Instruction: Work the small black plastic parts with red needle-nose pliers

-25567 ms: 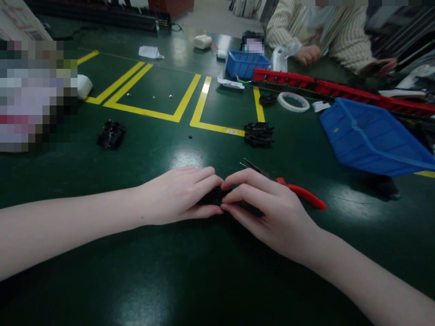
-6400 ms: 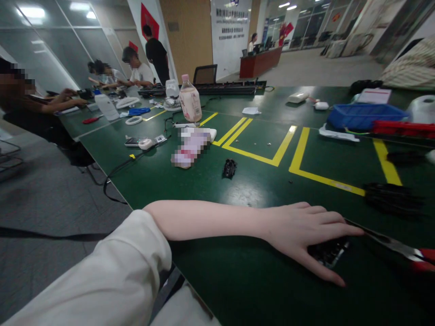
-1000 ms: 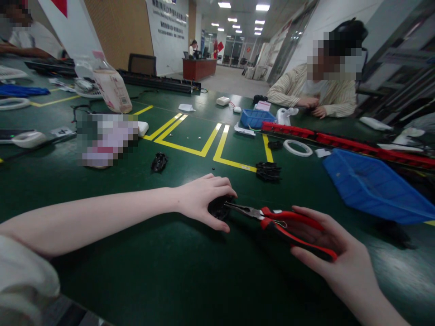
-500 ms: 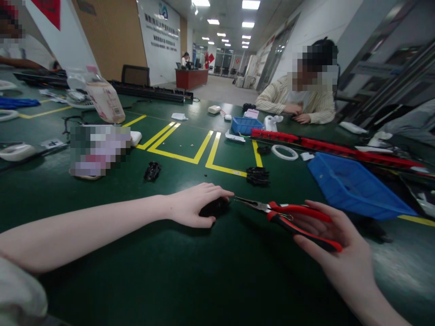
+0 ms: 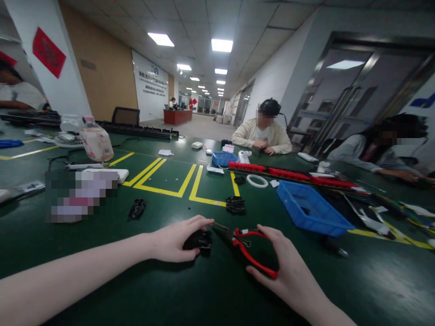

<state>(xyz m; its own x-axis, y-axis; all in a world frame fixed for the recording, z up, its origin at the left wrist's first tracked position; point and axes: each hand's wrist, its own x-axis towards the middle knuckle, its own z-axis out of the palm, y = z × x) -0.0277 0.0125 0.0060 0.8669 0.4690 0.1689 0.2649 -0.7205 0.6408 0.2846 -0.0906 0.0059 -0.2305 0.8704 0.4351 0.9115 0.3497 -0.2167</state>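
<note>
My left hand (image 5: 175, 240) is closed around a small black part (image 5: 205, 244) on the green tabletop, covering much of it. Its index finger reaches out to the pliers' tips. Red-and-black long-nose pliers (image 5: 234, 235) lie in my right hand (image 5: 292, 265), the handles spread between thumb and fingers. Their jaws point left, close above the black part; whether the tips touch it or the left index finger I cannot tell. Another black part (image 5: 137, 208) sits to the left, and a ridged black cluster (image 5: 235, 205) rests beyond the pliers.
To the right stands a blue bin (image 5: 292, 208), with a white ring (image 5: 248, 182) and a long red strip (image 5: 285, 174) behind it. A bottle (image 5: 97, 144) and a pixelated flat object (image 5: 83, 194) are at left. Yellow tape (image 5: 163, 192) marks the table. A co-worker (image 5: 263, 136) sits across.
The view has tilted up, so the table things appear lower and further left. The pliers now angle more downward to the right, with their tips still beside my left index finger.
</note>
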